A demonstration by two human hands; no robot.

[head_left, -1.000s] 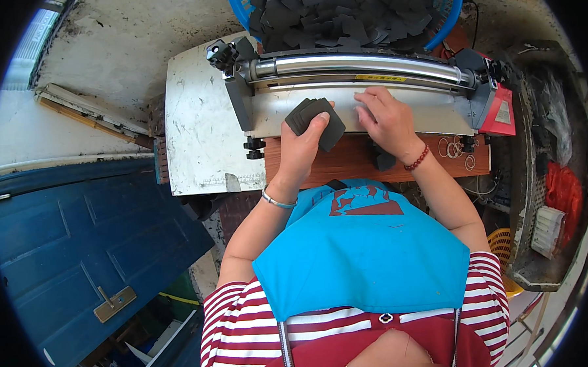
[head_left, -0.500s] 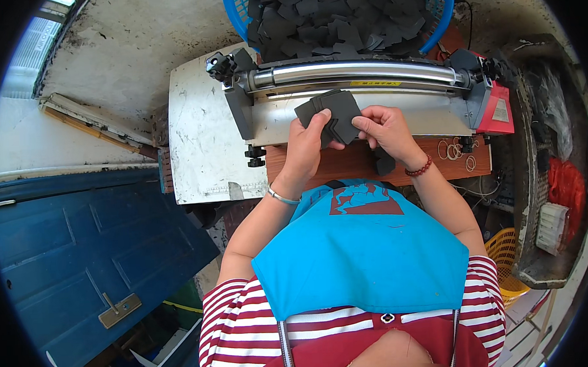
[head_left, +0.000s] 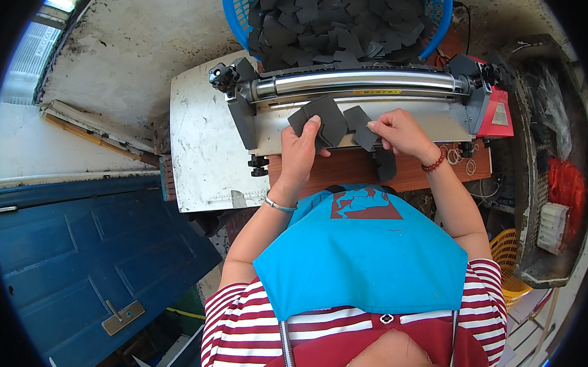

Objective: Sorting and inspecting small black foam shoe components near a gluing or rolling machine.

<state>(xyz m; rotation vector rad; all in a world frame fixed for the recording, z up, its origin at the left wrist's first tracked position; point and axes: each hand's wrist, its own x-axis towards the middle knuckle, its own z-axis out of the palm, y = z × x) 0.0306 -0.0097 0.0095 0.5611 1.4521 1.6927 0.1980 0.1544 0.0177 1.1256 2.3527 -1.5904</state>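
Note:
My left hand (head_left: 301, 146) is closed round a small fanned stack of flat black cut pieces (head_left: 327, 120), with the thumb on top. Just right of it, my right hand (head_left: 398, 132) pinches a single flat black piece (head_left: 361, 125) with an angled outline, apart from the stack. Both hands are over the front metal plate of a roller machine (head_left: 362, 82), which has a long shiny roller and a red end housing. Another black piece (head_left: 386, 165) lies at the edge of the brown wooden board (head_left: 346, 169) below the right hand.
Behind the machine stands a blue plastic basket (head_left: 234, 22) heaped with black pieces. Several pale rings (head_left: 470, 167) lie on the board's right end. At the right are a dirty tray (head_left: 534, 265) and a yellow basket (head_left: 503, 250). A blue door (head_left: 67, 259) is at the left.
My right hand has moved right, drawing one black piece away from the stack. My left hand keeps the rest, slightly further left and lower.

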